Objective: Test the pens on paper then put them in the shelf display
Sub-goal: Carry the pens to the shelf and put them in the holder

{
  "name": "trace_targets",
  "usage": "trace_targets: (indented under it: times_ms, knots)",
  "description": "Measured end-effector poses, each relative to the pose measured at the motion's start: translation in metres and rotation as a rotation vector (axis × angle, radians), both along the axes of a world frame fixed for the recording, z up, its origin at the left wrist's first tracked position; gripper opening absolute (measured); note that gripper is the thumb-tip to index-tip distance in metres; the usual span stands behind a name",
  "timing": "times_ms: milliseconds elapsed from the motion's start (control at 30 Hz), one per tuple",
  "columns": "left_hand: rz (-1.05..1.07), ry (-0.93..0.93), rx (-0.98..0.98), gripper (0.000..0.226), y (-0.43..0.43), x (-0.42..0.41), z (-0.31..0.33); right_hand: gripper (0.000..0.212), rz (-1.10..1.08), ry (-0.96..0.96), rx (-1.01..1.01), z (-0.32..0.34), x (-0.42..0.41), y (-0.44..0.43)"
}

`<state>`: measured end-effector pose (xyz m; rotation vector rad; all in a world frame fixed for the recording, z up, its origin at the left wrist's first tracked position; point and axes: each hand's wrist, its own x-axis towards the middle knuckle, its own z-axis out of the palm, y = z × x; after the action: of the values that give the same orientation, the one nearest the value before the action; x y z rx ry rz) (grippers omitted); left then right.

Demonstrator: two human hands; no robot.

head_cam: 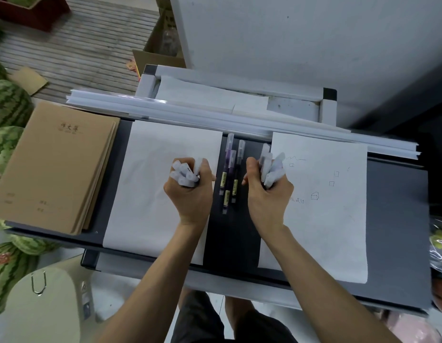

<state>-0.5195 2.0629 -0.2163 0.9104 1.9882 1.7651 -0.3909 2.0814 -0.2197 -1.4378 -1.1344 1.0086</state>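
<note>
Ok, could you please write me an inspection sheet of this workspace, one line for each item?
Surface: dark tabletop, partly covered by two sheets.
Job's things: left sheet looks blank; right sheet bears small pen sketches; a few capped pens lie between them.
Clutter: brown notebooks at left; white stack along the back.
Hands: left hand grips the left bunch of pens; right hand grips the right bunch of pens.
Cables: nothing seen.
Surroundings: watermelons at left; cardboard box beyond.

Head view, steeply down on the shelf
The wide lens sits close above its near edge, facing the wall behind it; floor shows left of the shelf, which slants across the frame.
</note>
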Motion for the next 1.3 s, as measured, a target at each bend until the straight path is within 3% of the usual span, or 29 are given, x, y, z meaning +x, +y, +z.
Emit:
trace_targets:
  times_ms: [200, 367, 533, 733, 933, 1133, 1300]
  knots:
    - [-0.017, -0.031, -0.157, 0.038, 0.011, -0.005, 0.006, 0.039, -0.020, -0.073, -0.090, 0.021, -0.007, 0.011]
    - [-0.251, -0.089, -0.545, 0.016, 0.015, -0.023, 0.017, 0.030, 0.136, -0.238, -0.383, 0.029, 0.009, 0.027]
    - [-0.439, 0.082, -0.770, 0.021, 0.006, -0.019, 0.029, 0.032, 0.218, -0.448, -0.527, 0.035, 0.011, 0.032]
    - [-0.442, 0.257, -0.922, 0.031, 0.010, 0.000, 0.041, 0.037, 0.259, -0.666, -0.540, 0.038, -0.007, 0.038]
    - [-0.456, 0.319, -0.943, 0.025, 0.013, 0.004, 0.041, 0.034, 0.227, -0.562, -0.559, 0.041, -0.007, 0.039]
    - [-0.492, 0.371, -0.945, 0.030, 0.014, 0.002, 0.035, 0.030, 0.162, -0.243, -0.563, 0.046, 0.011, 0.025]
    - [-0.508, 0.254, -0.779, 0.034, 0.006, -0.003, 0.023, 0.021, 0.161, 0.070, -0.649, 0.044, 0.024, 0.020]
